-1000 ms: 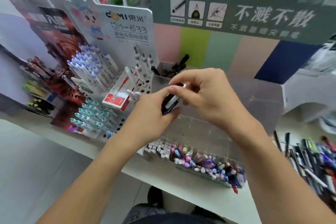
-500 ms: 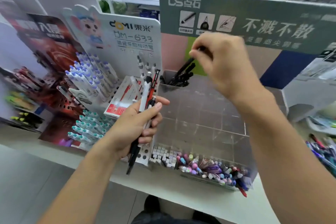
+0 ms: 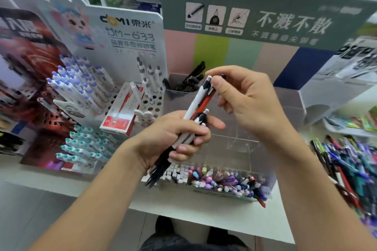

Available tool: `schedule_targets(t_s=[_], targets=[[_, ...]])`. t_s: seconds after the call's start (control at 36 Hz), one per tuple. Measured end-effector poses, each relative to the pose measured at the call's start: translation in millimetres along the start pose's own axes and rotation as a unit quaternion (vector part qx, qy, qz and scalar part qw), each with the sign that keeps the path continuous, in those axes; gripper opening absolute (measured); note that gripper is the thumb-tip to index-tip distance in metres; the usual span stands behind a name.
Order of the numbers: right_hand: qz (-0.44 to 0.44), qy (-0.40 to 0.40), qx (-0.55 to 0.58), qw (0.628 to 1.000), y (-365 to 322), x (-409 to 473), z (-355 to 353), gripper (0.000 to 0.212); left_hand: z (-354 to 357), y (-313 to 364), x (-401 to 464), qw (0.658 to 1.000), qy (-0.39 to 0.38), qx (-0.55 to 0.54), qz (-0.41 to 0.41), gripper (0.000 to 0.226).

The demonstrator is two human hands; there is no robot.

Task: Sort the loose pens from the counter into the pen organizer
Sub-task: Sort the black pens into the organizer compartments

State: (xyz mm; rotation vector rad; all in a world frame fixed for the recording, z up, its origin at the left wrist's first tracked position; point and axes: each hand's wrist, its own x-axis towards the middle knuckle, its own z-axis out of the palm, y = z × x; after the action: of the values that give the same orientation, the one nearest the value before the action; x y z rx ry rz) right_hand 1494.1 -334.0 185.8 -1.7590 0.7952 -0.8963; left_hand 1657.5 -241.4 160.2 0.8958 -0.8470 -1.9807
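Observation:
My left hand [image 3: 173, 138] grips a bundle of pens [image 3: 195, 110], white, red and black, tips pointing down-left. My right hand [image 3: 244, 98] pinches the top of the red pen [image 3: 208, 98] in that bundle with thumb and forefinger. Behind the hands stands the clear tiered pen organizer [image 3: 240, 144]. Its back left compartment holds several black pens [image 3: 189, 81]. Its front row [image 3: 224, 183] is packed with pastel and dark pen caps.
A white perforated display [image 3: 126, 32] with blue and teal capped pens stands at the left, with a red and white box [image 3: 120, 116] leaning on it. A heap of loose pens [image 3: 350, 165] lies at the right on the counter [image 3: 204, 214]. A green sign [image 3: 265, 12] rises behind.
My right hand has come down from the back compartment, where it dropped a black pen, to the bundle in my left hand. It now pinches the red pen's top.

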Motion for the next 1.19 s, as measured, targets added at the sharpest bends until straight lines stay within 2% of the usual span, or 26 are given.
schedule_targets(t_s=[0.11, 0.17, 0.25, 0.31, 0.36, 0.44, 0.53, 0.58, 0.64, 0.72, 0.83, 0.92, 0.97, 1.06, 1.11, 1.19], targets=[[0.037, -0.007, 0.069, 0.997, 6.9, -7.2, -20.4, 0.008, 10.2, -2.9, 15.6, 0.996, 0.017, 0.091, -0.02, 0.023], [0.041, 0.026, 0.08, 0.996, 11.8, -10.8, -31.5, 0.008, 13.6, -5.9, 22.1, 0.989, 0.032, 0.143, -0.016, 0.021], [0.026, 0.164, 0.099, 0.981, 18.3, -15.3, -54.6, 0.01, 16.6, -10.0, 28.6, 0.984, 0.051, 0.169, -0.004, 0.016], [-0.002, 0.267, 0.108, 0.958, 21.0, -16.4, -74.2, 0.009, 16.7, -11.9, 31.4, 0.986, 0.07, 0.152, 0.009, 0.018], [-0.025, 0.324, 0.108, 0.94, 22.2, -15.7, -87.8, 0.008, 15.7, -12.8, 33.6, 0.989, 0.094, 0.111, 0.029, 0.019], [-0.027, 0.301, 0.125, 0.945, 25.7, -7.9, -83.0, 0.009, 14.3, -10.9, 38.9, 0.989, 0.12, 0.058, 0.06, 0.021], [-0.037, 0.281, 0.077, 0.956, 34.1, 4.5, -59.3, 0.009, 11.2, -9.6, 49.7, 0.979, 0.167, 0.08, 0.08, 0.017], [-0.047, 0.304, 0.024, 0.951, 43.0, 7.7, -49.5, 0.01, 7.5, -11.0, 58.4, 0.969, 0.209, 0.099, 0.087, 0.016], [-0.027, 0.332, 0.053, 0.941, 53.7, 5.7, -48.1, 0.01, 3.7, -13.1, 62.6, 0.961, 0.238, 0.107, 0.089, 0.015], [0.003, 0.361, 0.108, 0.926, 64.6, 0.0, -56.4, 0.007, 0.8, -16.1, 64.0, 0.963, 0.231, 0.109, 0.083, 0.012], [-0.023, 0.355, 0.126, 0.926, 55.2, 0.8, -64.9, 0.007, 5.2, -12.0, 65.8, 0.955, 0.249, 0.12, 0.107, 0.004], [-0.071, 0.303, 0.124, 0.942, 44.2, 5.7, -59.4, 0.008, 3.8, -7.4, 65.8, 0.937, 0.293, 0.127, 0.145, 0.006], [-0.08, 0.262, 0.072, 0.959, 42.6, 11.4, -45.8, 0.009, -0.1, -7.0, 64.6, 0.924, 0.318, 0.137, 0.163, 0.008], [-0.049, 0.166, -0.048, 0.984, 54.9, 22.8, -22.3, 0.006, -5.8, -9.6, 63.0, 0.914, 0.335, 0.151, 0.173, 0.007], [-0.044, 0.105, -0.159, 0.981, 66.1, 25.2, -13.9, 0.016, -7.7, -12.3, 63.0, 0.907, 0.34, 0.184, 0.171, 0.018], [-0.074, 0.117, -0.226, 0.964, 69.0, 16.3, -16.6, 0.036, -7.6, -15.3, 63.1, 0.902, 0.336, 0.214, 0.165, 0.028]])
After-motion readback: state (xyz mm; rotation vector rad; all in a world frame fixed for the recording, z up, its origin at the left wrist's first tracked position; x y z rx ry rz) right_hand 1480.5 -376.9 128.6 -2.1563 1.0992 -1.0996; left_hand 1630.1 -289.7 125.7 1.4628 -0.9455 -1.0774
